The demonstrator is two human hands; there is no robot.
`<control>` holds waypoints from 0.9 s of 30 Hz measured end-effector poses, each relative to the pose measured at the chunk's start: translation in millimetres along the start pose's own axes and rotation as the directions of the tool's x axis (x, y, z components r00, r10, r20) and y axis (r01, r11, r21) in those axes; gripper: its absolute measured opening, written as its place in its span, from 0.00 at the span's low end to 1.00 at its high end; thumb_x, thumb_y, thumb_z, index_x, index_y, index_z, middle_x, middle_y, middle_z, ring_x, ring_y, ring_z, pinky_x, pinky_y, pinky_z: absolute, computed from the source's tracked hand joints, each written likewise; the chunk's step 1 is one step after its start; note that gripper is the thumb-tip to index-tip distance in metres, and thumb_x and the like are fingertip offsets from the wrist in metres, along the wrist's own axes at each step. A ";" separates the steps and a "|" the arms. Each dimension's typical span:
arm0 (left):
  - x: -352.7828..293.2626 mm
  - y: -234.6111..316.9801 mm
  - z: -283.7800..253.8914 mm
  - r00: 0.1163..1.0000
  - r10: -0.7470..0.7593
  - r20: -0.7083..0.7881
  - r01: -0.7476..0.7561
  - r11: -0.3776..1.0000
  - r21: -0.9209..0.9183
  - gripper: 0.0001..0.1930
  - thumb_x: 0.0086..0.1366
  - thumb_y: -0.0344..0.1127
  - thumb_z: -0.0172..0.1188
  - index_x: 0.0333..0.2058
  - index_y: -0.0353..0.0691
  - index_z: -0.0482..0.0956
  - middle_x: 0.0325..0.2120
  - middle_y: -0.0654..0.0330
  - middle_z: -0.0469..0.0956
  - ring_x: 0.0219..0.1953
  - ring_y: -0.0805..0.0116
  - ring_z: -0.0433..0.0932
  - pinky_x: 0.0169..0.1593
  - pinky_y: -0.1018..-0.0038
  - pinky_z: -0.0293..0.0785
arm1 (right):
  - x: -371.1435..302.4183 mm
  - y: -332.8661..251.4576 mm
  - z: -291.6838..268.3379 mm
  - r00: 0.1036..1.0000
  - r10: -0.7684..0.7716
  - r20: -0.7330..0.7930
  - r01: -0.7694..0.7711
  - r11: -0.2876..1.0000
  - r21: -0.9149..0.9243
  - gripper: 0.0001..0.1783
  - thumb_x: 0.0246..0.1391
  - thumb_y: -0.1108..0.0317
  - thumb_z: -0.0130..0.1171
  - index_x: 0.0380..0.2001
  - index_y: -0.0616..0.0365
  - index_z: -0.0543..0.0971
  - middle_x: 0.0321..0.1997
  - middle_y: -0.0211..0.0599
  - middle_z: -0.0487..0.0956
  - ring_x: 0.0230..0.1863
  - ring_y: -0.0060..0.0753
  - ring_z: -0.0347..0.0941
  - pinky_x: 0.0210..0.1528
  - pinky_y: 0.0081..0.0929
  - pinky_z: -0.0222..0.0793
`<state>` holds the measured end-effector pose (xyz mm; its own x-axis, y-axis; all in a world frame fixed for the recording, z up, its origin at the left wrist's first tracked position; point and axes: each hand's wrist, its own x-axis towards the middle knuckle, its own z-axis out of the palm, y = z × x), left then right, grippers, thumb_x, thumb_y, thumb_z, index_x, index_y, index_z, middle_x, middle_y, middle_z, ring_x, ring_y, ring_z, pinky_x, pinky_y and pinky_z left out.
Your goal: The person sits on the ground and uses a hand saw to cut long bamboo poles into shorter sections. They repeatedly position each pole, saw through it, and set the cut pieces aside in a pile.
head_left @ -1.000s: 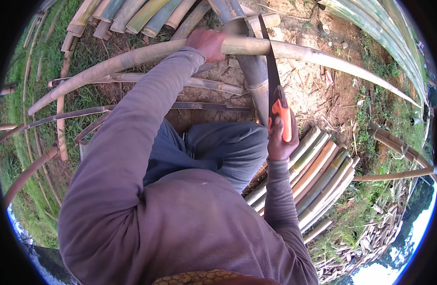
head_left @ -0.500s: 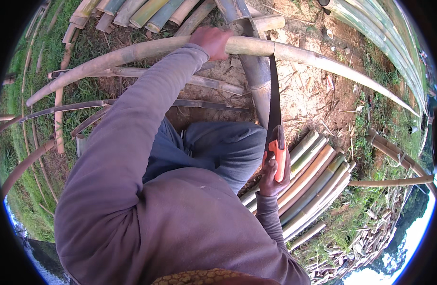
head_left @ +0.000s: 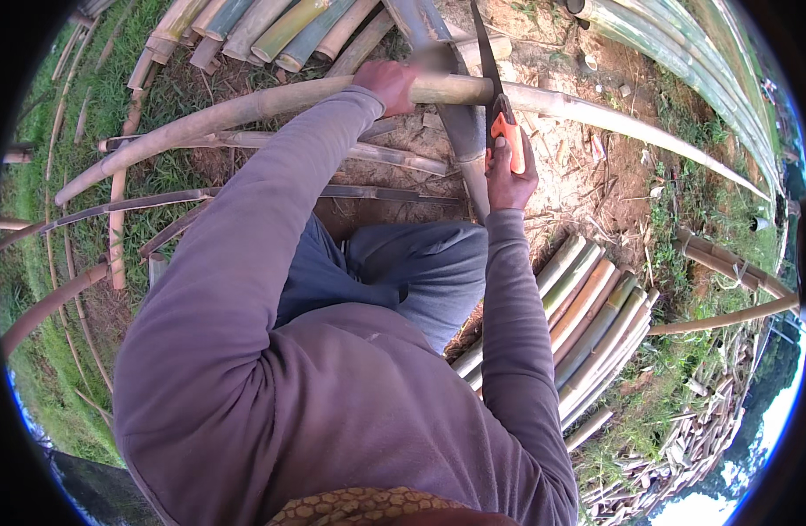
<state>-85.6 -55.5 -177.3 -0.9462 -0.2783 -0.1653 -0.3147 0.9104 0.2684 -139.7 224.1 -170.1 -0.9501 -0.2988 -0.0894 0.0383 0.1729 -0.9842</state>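
Observation:
A long, pale bamboo pole [head_left: 271, 101] lies crosswise before me, over a thicker grey bamboo piece [head_left: 466, 131]. My left hand [head_left: 388, 87] is wrapped round the pole, left of where the two cross. In my right hand [head_left: 513, 175] is a handsaw [head_left: 508, 140] with an orange handle, my fingers closed round the grip. Its dark blade crosses the pole just right of the support and points away from me. The handle end is close to the pole. How deep the blade sits in the bamboo, I cannot tell.
Cut bamboo lengths [head_left: 587, 307] are stacked beside my right leg, and more cut pieces [head_left: 289, 31] lie at the far left. Long green poles [head_left: 675, 61] stretch along the far right. Offcuts [head_left: 684, 438] are heaped at the lower right. Thinner poles [head_left: 114, 206] cross the grass on the left.
My right hand has pushed the saw forward, away from me, so its handle is now near the pole. My left hand keeps its grip on the pole.

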 end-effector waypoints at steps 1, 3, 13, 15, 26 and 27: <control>0.0 -3.6 1.7 1.000 0.010 -0.023 -0.010 1.000 0.002 0.30 0.54 0.46 0.76 0.55 0.48 0.78 0.42 0.51 0.87 0.47 0.47 0.86 0.51 0.52 0.82 | 0.0 -7.0 2.3 0.999 0.037 0.005 -0.037 0.999 0.021 0.25 0.68 0.67 0.64 0.64 0.69 0.77 0.50 0.41 0.85 0.50 0.30 0.81 0.54 0.29 0.77; -3.3 -14.0 6.5 0.997 0.034 -0.067 -0.034 0.999 0.004 0.31 0.54 0.47 0.75 0.57 0.49 0.78 0.42 0.51 0.87 0.47 0.47 0.86 0.51 0.52 0.82 | 0.3 2.3 5.9 0.998 -0.061 -0.017 0.061 0.998 0.011 0.26 0.68 0.66 0.64 0.64 0.69 0.77 0.53 0.44 0.85 0.54 0.32 0.81 0.58 0.30 0.77; -14.0 -29.3 -0.7 0.998 -0.057 -0.021 0.058 0.997 0.058 0.34 0.54 0.48 0.77 0.59 0.49 0.77 0.44 0.53 0.87 0.48 0.47 0.86 0.52 0.52 0.82 | -35.4 2.2 19.5 0.990 -0.140 -0.032 0.138 0.989 -0.059 0.25 0.67 0.69 0.64 0.63 0.70 0.78 0.58 0.51 0.84 0.59 0.39 0.81 0.61 0.34 0.75; -10.9 -37.2 -1.0 0.998 -0.048 -0.034 0.050 0.997 0.057 0.34 0.54 0.48 0.77 0.59 0.49 0.77 0.44 0.53 0.87 0.48 0.48 0.86 0.52 0.51 0.82 | -85.1 -5.4 -5.3 0.989 -0.149 -0.010 0.147 0.986 -0.080 0.25 0.69 0.68 0.63 0.64 0.71 0.76 0.59 0.51 0.83 0.59 0.39 0.81 0.62 0.34 0.75; -4.1 -18.2 -6.2 0.997 -0.071 0.026 0.068 0.993 0.101 0.31 0.55 0.49 0.76 0.56 0.50 0.78 0.45 0.53 0.87 0.49 0.48 0.86 0.53 0.53 0.82 | 4.0 -5.8 37.4 0.967 -0.247 -0.060 0.231 0.953 -0.193 0.24 0.69 0.67 0.66 0.62 0.69 0.78 0.50 0.41 0.86 0.47 0.20 0.80 0.49 0.23 0.78; -7.6 -17.9 -6.7 0.997 -0.071 0.009 0.069 0.992 0.103 0.30 0.55 0.49 0.76 0.55 0.50 0.78 0.45 0.53 0.87 0.49 0.48 0.86 0.53 0.53 0.82 | 12.8 -12.4 45.1 0.977 -0.201 -0.064 0.188 0.967 -0.172 0.24 0.68 0.67 0.66 0.62 0.68 0.79 0.48 0.39 0.86 0.47 0.19 0.80 0.49 0.21 0.77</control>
<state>-73.3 -71.7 -174.5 -0.9209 -0.3392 -0.1922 -0.3701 0.9155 0.1575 -138.4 175.8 -166.0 -0.9563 -0.2663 0.1203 -0.1946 0.2730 -0.9421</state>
